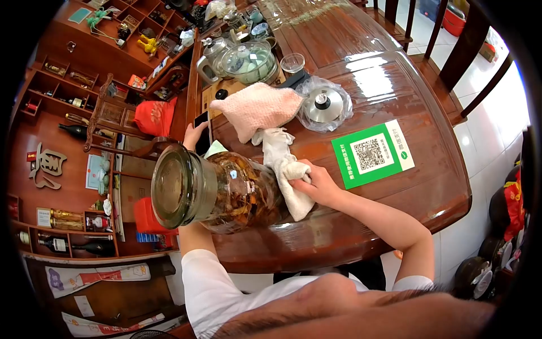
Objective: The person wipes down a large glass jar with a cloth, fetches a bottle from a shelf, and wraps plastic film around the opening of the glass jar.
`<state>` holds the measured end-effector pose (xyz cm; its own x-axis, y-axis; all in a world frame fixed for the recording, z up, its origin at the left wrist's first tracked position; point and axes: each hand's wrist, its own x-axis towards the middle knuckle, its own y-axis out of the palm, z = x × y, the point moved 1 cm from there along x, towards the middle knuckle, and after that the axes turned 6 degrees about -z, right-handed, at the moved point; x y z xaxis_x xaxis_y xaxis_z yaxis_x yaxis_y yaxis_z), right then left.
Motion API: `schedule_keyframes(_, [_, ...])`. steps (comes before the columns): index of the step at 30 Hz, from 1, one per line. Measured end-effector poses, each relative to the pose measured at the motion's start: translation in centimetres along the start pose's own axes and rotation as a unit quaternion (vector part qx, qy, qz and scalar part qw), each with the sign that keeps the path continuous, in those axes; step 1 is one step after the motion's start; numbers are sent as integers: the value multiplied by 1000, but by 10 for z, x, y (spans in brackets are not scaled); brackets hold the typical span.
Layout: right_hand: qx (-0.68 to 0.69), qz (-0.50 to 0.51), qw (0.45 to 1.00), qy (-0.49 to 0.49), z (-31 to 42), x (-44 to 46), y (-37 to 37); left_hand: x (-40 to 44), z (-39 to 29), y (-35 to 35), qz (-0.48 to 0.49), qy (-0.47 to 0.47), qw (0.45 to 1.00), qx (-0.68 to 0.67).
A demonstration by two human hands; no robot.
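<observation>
At the far left, wooden shelves (pixel 66 148) held bottles, and a red bag (pixel 155 117) sat nearer the table. The round glass lid (pixel 171 185) of your jar pointed left, toward those shelves. Your left arm passed behind the jar, and your left hand (pixel 196 137) showed beyond it, near a dark flat object (pixel 201 120); I cannot tell whether it gripped anything, as its fingers were partly hidden. The glass jar (pixel 243 189) itself lay tilted on its side by the table's near edge — full of dark brown pieces. Past it, a pink towel (pixel 259 108) lay bunched on the glossy table (pixel 429 124). At the jar's base end, your right hand (pixel 316 183) was closed around a white cloth (pixel 297 200) — bunched against the glass. Farther right were a metal lid (pixel 328 107) in clear plastic and a green card (pixel 347 161) with a QR code.
</observation>
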<state>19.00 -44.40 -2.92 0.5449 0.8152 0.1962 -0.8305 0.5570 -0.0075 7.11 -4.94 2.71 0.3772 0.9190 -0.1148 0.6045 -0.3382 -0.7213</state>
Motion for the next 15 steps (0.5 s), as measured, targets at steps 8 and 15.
schedule_keyframes(8, [-10, 6, 1000, -2, -5, 0, 1, 36, 91, -34, 95, -48, 982, -158])
schedule_keyframes(15, [-5, 0, 1000, 12, 0, 0, -1, 16, 77, -34, 142, 179, 967, -116])
